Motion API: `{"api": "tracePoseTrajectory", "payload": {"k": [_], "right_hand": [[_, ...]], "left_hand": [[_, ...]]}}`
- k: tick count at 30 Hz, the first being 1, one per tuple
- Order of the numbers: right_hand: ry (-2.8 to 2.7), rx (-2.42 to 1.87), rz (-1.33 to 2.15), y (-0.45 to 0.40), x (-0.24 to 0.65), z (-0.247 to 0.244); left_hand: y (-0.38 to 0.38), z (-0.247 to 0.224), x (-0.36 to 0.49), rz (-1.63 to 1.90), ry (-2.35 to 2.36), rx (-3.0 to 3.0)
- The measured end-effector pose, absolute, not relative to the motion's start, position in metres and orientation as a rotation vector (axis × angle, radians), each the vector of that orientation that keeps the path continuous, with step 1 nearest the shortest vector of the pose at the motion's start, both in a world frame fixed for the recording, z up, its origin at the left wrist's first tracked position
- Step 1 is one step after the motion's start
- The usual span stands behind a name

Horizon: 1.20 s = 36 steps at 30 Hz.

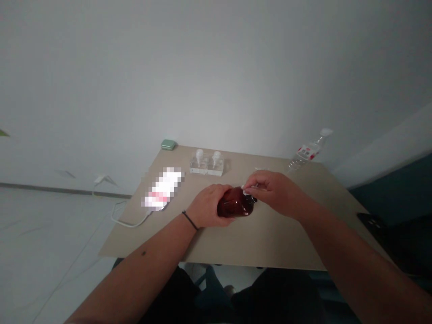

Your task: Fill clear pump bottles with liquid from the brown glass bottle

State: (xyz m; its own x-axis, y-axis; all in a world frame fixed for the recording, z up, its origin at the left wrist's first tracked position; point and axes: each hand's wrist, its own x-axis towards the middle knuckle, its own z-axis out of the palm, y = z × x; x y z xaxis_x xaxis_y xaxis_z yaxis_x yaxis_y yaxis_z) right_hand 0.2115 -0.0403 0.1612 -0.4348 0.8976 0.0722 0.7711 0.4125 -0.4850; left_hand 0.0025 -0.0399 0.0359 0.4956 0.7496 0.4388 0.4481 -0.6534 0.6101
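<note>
My left hand (208,206) is wrapped round a dark reddish-brown, glossy bottle (232,203) from its left side. The bottle is tilted over above the table, its dark neck end pointing right. At that end, my right hand (270,189) has its thumb and fingers pinched together. A small white bit (245,191) shows at the right fingertips, against the bottle; it is too small to name. Beyond the hands, a clear block-shaped holder (206,170) carries two white-topped pieces (200,155) standing upright.
On the beige table (263,243), a lit phone (164,189) lies at the left with a white cable (130,225). A green case (168,144) sits at the far left corner. A clear water bottle (307,152) stands at the back right, near the wall.
</note>
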Motion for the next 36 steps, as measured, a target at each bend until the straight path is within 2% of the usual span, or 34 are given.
{"api": "tracePoseTrajectory", "payload": {"k": [9,14,19,28,33,36], "right_hand": [[-2.841,-0.94,0.122,-0.052,0.209,0.159],[-2.924,-0.488,-0.149,-0.056,0.218,0.159],[-2.802,-0.215,-0.165,-0.068,0.222,0.175],[-2.651,-0.102,-0.436,-0.089,0.218,0.18],[-2.62,-0.134,-0.508,-0.088,0.231,0.165],[-2.558,-0.402,-0.484,-0.072,0.254,0.134]], "left_hand": [[-0.037,0.034,0.002,0.967,0.904,2.064],[-0.035,0.031,0.001,0.862,0.586,1.555],[-0.041,0.027,-0.002,0.552,0.19,0.908],[-0.04,0.015,-0.021,0.119,0.066,0.551],[-0.034,0.012,-0.022,0.238,0.083,0.56],[-0.031,0.012,-0.019,0.437,0.111,0.599]]}}
